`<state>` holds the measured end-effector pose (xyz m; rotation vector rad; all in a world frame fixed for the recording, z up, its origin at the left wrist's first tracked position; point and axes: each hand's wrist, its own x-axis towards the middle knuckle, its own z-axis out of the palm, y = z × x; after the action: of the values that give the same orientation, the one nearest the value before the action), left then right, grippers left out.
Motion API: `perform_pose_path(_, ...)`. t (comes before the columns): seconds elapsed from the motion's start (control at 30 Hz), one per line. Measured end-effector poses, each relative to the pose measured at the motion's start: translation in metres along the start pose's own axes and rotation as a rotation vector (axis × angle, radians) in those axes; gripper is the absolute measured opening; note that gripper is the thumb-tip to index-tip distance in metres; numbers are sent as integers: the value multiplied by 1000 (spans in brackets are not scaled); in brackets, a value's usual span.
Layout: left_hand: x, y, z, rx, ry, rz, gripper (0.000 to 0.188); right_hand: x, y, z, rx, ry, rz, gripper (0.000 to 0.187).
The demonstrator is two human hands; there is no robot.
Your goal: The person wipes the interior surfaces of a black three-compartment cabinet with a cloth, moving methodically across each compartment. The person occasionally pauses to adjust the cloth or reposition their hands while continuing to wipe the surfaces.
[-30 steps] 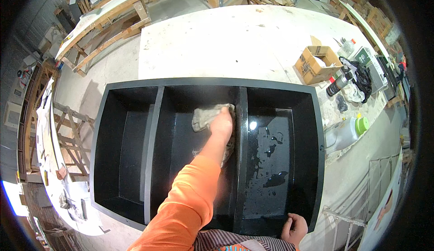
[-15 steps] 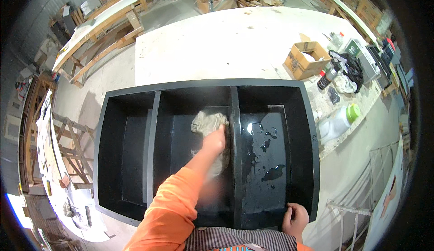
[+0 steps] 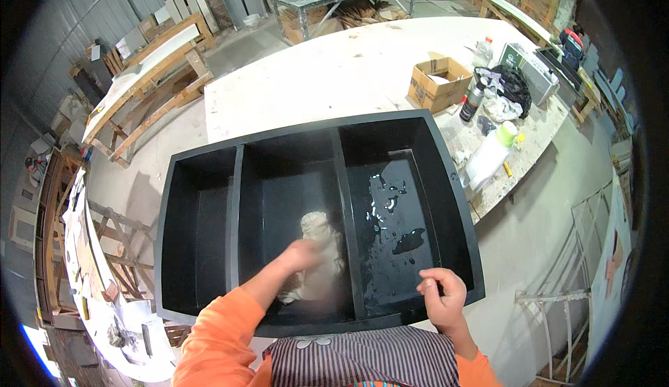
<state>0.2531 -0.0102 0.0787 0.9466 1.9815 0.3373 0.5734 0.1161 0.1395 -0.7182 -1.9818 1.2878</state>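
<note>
A black three-compartment box [image 3: 341, 206] lies open side up before me on the pale table. In its middle compartment is a crumpled beige rag [image 3: 322, 237], pressed on the floor of the box. My left hand [image 3: 305, 254], smeared by motion, is closed on the rag's left side. My right hand [image 3: 444, 293] hovers over the near right corner of the box, its fingers curled in a loose fist with nothing seen in them. Puddles and drops of water [image 3: 408, 241] lie on the floor of the right compartment. The left compartment [image 3: 209, 240] looks dry.
On the pale table [image 3: 293, 84] beyond stand a cardboard box [image 3: 437, 88], a dark spray can [image 3: 472, 101], a black plastic bag [image 3: 514, 88] and a white bottle with a green cap [image 3: 490, 157]. A wooden trestle bench [image 3: 150, 73] is at the far left.
My left hand and the rag have come nearer to me in the middle compartment. My right hand has lifted off the near rim. The view has turned, shifting the scene.
</note>
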Motion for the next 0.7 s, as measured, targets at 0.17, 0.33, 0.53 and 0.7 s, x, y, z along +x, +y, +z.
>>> perform_pose_path(0.17, -99, 19, -32, -990, 34, 196, 28, 12, -30, 20, 266, -292, 195, 31)
perform_pose_path(0.33, -137, 80, 13, -850, 34, 513, 35, 21, -50, 53, 21, -475, -121, 53)
perform_pose_path(0.53, -157, 51, 23, -721, 221, 607, 26, 46, -54, -7, 542, 138, -36, 44)
perform_pose_path(0.7, -167, -5, 35, -457, 665, 168, 22, 66, -69, -53, 533, 262, -182, 46)
